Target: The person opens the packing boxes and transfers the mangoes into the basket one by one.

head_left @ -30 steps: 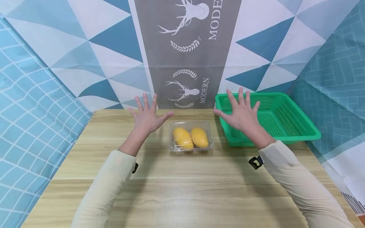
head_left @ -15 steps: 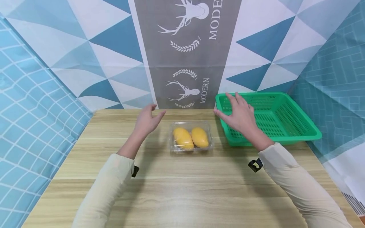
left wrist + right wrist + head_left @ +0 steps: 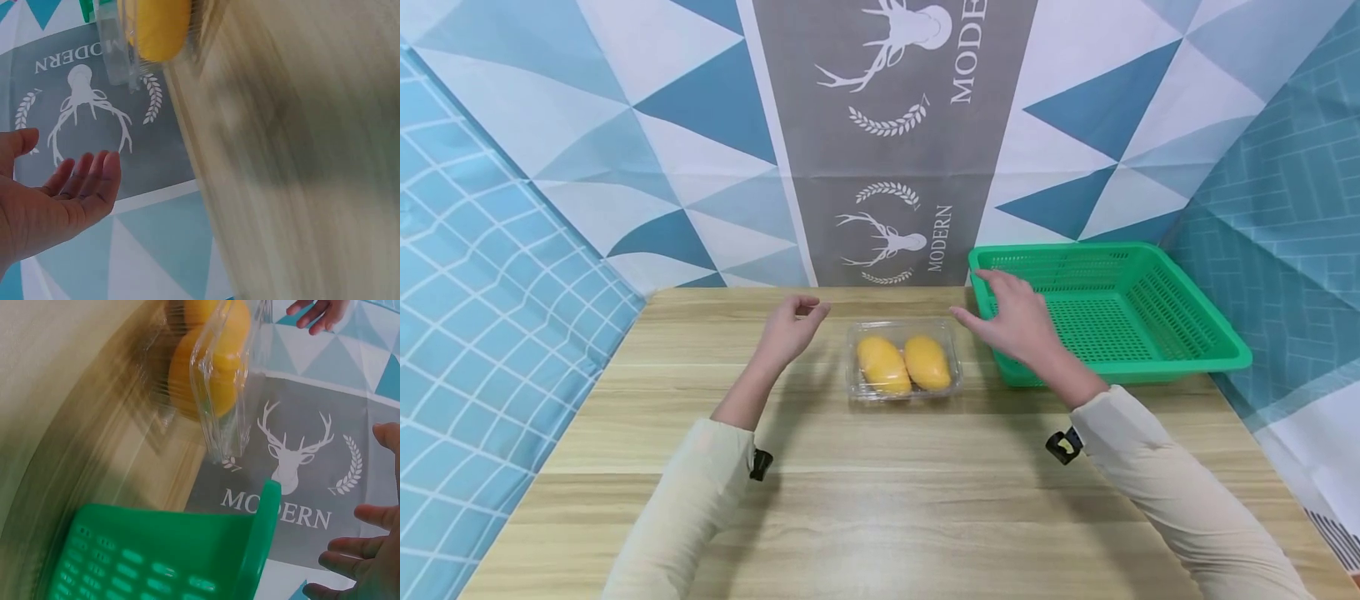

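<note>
Two yellow fruits [image 3: 883, 365] lie side by side in one clear box [image 3: 904, 328] on the surface [image 3: 865, 483]. One green basket [image 3: 1123, 367] stands right of it, before a patterned backdrop [image 3: 880, 150]. Two hands flank the box, both free of any hold: the left hand [image 3: 790, 329] loosely curled, the right hand [image 3: 1013, 317] half spread, overlapping the basket in the head view.

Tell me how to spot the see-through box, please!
Find the wooden table with a grey deer panel standing behind it. In front of that panel, left of the green basket, sits the clear box. Unlike the basket, it's see-through, with yellow fruit inside.
</note>
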The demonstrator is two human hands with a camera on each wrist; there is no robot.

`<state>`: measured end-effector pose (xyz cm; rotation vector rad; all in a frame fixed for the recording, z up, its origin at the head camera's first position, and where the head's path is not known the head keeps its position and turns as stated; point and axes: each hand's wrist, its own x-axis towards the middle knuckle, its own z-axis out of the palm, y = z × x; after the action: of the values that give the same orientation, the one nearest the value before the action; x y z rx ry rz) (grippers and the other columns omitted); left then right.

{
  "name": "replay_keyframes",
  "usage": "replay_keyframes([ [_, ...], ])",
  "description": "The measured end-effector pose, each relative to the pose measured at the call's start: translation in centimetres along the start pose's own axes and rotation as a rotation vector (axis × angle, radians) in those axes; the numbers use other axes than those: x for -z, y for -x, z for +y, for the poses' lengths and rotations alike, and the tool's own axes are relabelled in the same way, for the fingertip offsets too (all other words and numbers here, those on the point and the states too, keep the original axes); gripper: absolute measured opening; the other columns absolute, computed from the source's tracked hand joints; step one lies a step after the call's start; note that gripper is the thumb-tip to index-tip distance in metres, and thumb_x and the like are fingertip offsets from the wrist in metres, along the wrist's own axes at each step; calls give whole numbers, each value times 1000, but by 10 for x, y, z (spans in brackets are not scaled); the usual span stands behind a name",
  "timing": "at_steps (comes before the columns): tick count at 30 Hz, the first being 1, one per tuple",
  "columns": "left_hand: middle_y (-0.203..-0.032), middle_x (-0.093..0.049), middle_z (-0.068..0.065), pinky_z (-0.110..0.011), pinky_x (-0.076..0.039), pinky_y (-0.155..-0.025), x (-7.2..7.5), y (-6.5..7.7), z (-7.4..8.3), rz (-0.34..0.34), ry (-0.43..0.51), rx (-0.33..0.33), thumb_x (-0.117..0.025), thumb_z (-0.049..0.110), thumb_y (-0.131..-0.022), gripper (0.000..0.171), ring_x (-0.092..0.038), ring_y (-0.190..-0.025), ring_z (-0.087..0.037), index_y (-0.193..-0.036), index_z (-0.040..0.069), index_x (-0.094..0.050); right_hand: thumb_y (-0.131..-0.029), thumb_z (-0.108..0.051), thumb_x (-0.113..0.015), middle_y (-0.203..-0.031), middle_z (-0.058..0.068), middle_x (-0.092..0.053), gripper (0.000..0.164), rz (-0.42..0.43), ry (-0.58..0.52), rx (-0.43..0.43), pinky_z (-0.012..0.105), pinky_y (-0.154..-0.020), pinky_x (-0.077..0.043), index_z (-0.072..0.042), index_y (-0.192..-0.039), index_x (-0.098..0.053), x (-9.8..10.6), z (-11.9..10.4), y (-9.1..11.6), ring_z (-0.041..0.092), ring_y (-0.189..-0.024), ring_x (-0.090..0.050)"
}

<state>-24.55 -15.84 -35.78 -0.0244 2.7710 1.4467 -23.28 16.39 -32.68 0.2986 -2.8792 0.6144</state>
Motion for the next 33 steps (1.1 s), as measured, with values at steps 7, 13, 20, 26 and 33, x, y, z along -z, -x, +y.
replay_keyframes([
  [7,-122,-52,-21,-37,-57,-82,-6,2,-10,-61,167,50,-49,35,-96,51,-55,-109,-35,-133,0,-45,-82,-66,-52,-146,15,-38,81,-13,-22,21,63,-106,-29,-14,-141,-38,-8,-1,2,39,-133,-34],
  [13,-126,-49,-23,-43,-55,-87,-11,2,-13,-100,275,112,-49,30,-96,47,-53,-113,-38,-131,-1,-44,-82,-64,-55,-145,16,-39,79,-27,-48,32,60,-108,-28,-13,-140,-40,-13,-2,4,39,-134,-33],
  [20,-131,-46,-25,-45,-53,-91,-17,-1,-19,-121,365,171,-47,28,-97,46,-50,-115,-39,-131,-2,-44,-83,-62,-55,-144,15,-41,77,-33,-62,66,58,-109,-29,-11,-140,-41,-16,-7,5,37,-133,-34],
  [26,-135,-44,-26,-46,-51,-92,-18,0,-24,-155,406,205,-47,30,-97,49,-49,-120,-40,-134,-1,-42,-83,-61,-56,-143,14,-42,75,-39,-69,84,59,-108,-30,-13,-138,-43,-20,-9,7,37,-132,-36],
  [33,-132,-46,-27,-37,-57,-82,-20,5,-27,-188,425,213,-45,25,-97,49,-54,-115,-35,-135,-6,-39,-84,-59,-57,-143,13,-44,71,-31,-73,113,56,-108,-31,-12,-137,-45,-25,-10,9,35,-132,-37],
])
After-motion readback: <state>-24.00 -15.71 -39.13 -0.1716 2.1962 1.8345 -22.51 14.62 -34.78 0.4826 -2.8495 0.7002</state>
